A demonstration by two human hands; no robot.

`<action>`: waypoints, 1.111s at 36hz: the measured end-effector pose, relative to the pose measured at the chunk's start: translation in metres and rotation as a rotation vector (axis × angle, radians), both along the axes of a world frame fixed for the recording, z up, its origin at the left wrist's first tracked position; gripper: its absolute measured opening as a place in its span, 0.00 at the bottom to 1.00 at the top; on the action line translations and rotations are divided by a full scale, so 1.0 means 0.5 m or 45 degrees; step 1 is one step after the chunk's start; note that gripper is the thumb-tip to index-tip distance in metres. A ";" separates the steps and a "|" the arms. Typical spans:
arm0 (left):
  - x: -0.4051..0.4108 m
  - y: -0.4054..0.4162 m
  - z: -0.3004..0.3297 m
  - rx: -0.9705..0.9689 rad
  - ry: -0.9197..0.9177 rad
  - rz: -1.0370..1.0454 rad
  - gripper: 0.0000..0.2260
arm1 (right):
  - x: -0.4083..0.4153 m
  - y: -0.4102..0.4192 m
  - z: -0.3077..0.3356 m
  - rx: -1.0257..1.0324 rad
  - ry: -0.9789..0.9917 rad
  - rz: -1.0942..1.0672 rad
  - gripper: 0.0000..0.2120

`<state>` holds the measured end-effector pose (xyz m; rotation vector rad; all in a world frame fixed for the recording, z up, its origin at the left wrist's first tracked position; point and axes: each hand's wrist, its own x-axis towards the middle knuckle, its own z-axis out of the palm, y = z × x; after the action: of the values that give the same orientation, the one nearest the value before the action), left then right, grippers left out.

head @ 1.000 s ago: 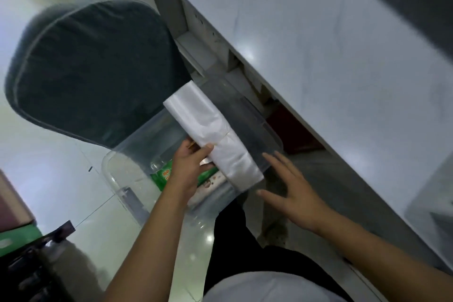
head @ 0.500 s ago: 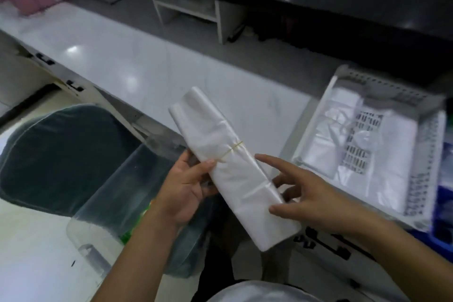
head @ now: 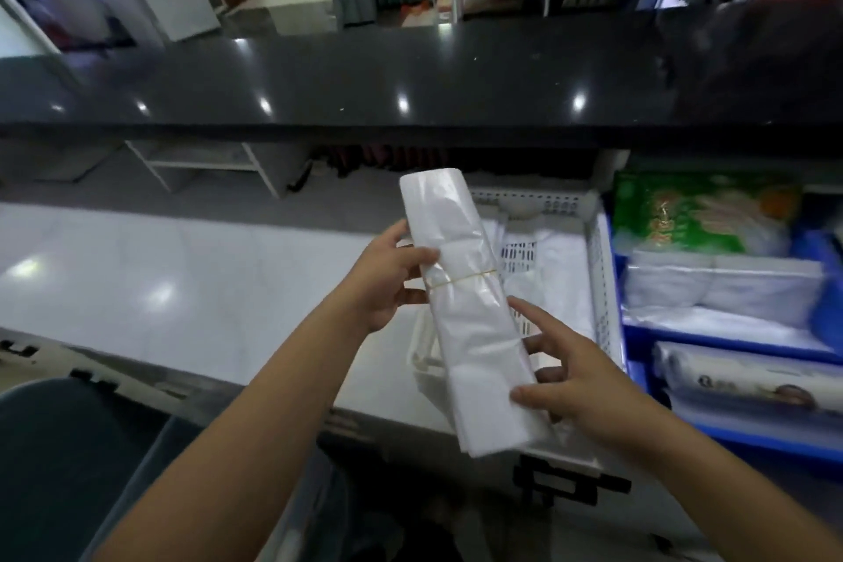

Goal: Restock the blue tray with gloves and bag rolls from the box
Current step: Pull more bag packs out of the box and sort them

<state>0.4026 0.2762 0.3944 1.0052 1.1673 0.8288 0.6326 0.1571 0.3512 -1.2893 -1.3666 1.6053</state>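
A white perforated basket (head: 604, 287) sits on the pale glossy surface (head: 159, 287), just left of a blue container. A raised black counter (head: 410, 82) runs across behind. A dark chair back (head: 59, 461) shows at lower left, below the surface's edge.

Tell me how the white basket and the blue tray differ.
The white basket has perforated walls; the blue tray looks solid-sided. The white basket holds loose white bags with its slotted floor showing; the blue tray is packed with white bundles and a green packet. Both sit side by side on the white counter.
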 end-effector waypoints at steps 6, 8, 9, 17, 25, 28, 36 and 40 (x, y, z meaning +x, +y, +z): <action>0.073 0.122 -0.026 -0.052 0.265 -0.181 0.23 | -0.038 0.053 -0.022 -0.124 -0.045 -0.234 0.43; 0.081 0.159 -0.042 -0.075 0.336 -0.216 0.24 | -0.059 0.076 -0.029 -0.175 -0.023 -0.287 0.40; 0.085 0.178 -0.049 -0.082 0.364 -0.226 0.24 | -0.069 0.088 -0.032 -0.196 -0.023 -0.308 0.39; 0.091 0.299 -0.132 0.447 1.110 -0.392 0.43 | -0.122 0.179 -0.068 -0.347 -0.183 -0.413 0.42; 0.088 0.330 -0.232 0.991 1.712 -1.060 0.31 | -0.142 0.180 -0.113 -0.379 -0.428 -0.395 0.50; 0.086 0.329 -0.245 1.006 1.756 -1.071 0.32 | -0.146 0.182 -0.099 -0.233 -0.906 -0.216 0.52; 0.088 0.330 -0.244 1.009 1.856 -1.094 0.33 | -0.161 0.196 -0.121 0.016 -1.503 0.329 0.50; 0.092 0.332 -0.234 0.975 1.872 -1.122 0.33 | -0.155 0.199 -0.127 0.022 -1.627 0.417 0.49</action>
<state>0.4484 0.4420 0.2772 2.7297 1.2835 -0.4213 0.5552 0.2564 0.2878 -2.3195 -2.3762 0.8229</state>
